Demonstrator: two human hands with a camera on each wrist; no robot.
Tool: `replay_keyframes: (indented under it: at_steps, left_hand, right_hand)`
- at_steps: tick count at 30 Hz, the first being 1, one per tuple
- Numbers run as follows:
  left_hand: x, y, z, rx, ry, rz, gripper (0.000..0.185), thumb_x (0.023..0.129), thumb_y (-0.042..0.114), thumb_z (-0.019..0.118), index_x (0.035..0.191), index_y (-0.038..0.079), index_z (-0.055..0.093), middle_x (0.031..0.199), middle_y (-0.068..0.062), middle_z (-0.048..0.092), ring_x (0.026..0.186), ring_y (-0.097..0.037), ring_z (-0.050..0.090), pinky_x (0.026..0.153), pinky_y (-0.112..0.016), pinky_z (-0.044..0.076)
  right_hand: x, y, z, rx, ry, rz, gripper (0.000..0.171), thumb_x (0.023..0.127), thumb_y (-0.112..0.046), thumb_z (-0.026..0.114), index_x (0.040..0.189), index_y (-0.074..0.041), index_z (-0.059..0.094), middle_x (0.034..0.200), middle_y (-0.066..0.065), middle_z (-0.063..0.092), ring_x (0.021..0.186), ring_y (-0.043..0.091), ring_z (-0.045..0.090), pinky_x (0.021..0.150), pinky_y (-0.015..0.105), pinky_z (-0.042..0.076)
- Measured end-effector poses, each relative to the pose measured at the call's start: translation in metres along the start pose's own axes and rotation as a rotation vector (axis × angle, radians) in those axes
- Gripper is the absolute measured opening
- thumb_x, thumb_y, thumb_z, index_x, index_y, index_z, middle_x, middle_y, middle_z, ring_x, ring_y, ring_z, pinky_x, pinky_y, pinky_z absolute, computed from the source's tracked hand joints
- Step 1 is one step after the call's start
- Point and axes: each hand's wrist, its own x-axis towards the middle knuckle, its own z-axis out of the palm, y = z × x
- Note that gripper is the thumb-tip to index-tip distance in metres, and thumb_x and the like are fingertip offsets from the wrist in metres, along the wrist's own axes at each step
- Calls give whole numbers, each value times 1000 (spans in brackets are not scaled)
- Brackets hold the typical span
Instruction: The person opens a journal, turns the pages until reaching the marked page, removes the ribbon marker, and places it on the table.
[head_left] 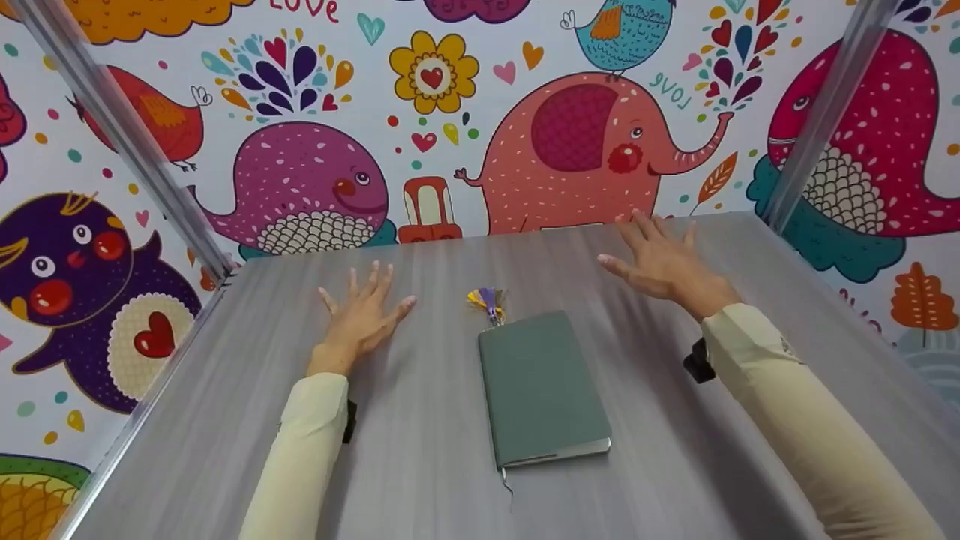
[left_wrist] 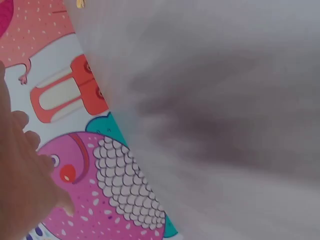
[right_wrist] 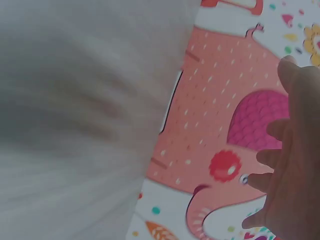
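Both wrist views are mostly blur: the left wrist view shows only a smeared grey table [left_wrist: 225, 125], a strip of cartoon wall and the edge of the left hand [left_wrist: 25, 185] cut off at the frame's left side; the right wrist view shows the same smeared table [right_wrist: 75, 125], the elephant print and part of the right hand [right_wrist: 292, 175] cut off at the right edge. The notebook does not show in either wrist view. The right hand is motion-blurred in the head view too, so fingertip detail is hard to make out.

No containers in view.

Green notebook [head_left: 541, 388] lies closed and flat on the table [head_left: 420, 450], about centre, between the two forearms, long side running away from the person, slightly angled. Cover plain dull green, page edges pale along the near end. A thin ribbon marker [head_left: 508, 481] trails out of the near edge. A small tassel [head_left: 489, 302] of yellow and purple threads sticks out at the far edge, touching the notebook's far left corner.

Left hand [head_left: 361, 319] lies palm down on or just over the table, left of the notebook and apart from it, fingers spread, grip wide and holding nothing. Right hand [head_left: 664, 259] is right of and beyond the notebook near the table's far edge, palm down, fingers splayed, grip wide, holding nothing; whether it touches the table I cannot tell. Cream sleeves [head_left: 787, 405] cover both arms.
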Motion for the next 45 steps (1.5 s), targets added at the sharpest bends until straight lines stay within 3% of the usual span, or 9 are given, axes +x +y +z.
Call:
replay_keyframes:
  at_steps: [5, 12, 22, 29, 34, 40, 45]
  left_hand:
    - [-3, 14, 6, -14, 4, 76, 89, 95, 74, 31, 162, 17, 14, 170, -11, 8, 155, -46, -3, 109, -79, -16]
    - [-19, 35, 19, -37, -2, 162, 84, 96, 73, 32, 161, 22, 17, 170, -7, 12, 156, -42, 4, 111, -77, -16]
    - [-39, 70, 38, -117, -19, 215, 75, 99, 61, 44, 160, 23, 24, 168, -8, 20, 156, -40, 14, 114, -75, -13]
    - [-55, 92, 49, -268, -107, 227, 71, 101, 51, 51, 159, 18, 28, 167, -12, 24, 155, -39, 20, 119, -72, 2]
    - [-63, 104, 57, -366, -157, 283, 65, 103, 44, 51, 157, 13, 33, 164, -19, 29, 152, -39, 27, 121, -64, 20]
    - [-69, 111, 70, -390, -236, 297, 64, 102, 42, 54, 157, 14, 35, 163, -21, 29, 150, -40, 32, 120, -58, 29]
    - [-75, 119, 75, -391, -332, 295, 80, 93, 49, 67, 159, 22, 31, 167, -15, 21, 154, -37, 24, 121, -56, 29]
  right_hand:
    - [-5, -15, 3, -28, 19, -51, 93, 93, -70, 42, 163, -20, 6, 170, 16, 3, 156, 44, 0, 112, 77, -12]
    - [-16, -34, 8, 62, 3, -96, 92, 94, -66, 47, 163, -18, 10, 170, 15, 10, 156, 43, 9, 117, 74, -6]
    - [-30, -53, 28, 273, 17, -89, 79, 96, -45, 63, 159, -11, 28, 163, 19, 30, 149, 42, 31, 116, 63, 32]
    - [-43, -60, 47, 469, 31, -50, 72, 95, -36, 69, 153, -6, 38, 155, 21, 39, 138, 42, 48, 103, 55, 50]
    - [-51, -64, 60, 594, 27, 16, 69, 94, -34, 70, 150, -5, 42, 151, 21, 46, 133, 40, 53, 99, 51, 54]
    - [-55, -64, 72, 779, -20, 125, 66, 93, -26, 71, 148, -1, 44, 146, 25, 51, 129, 41, 55, 96, 45, 56]
    - [-56, -61, 79, 860, -65, 186, 68, 93, -22, 72, 149, 0, 42, 144, 25, 52, 119, 34, 61, 84, 35, 59]
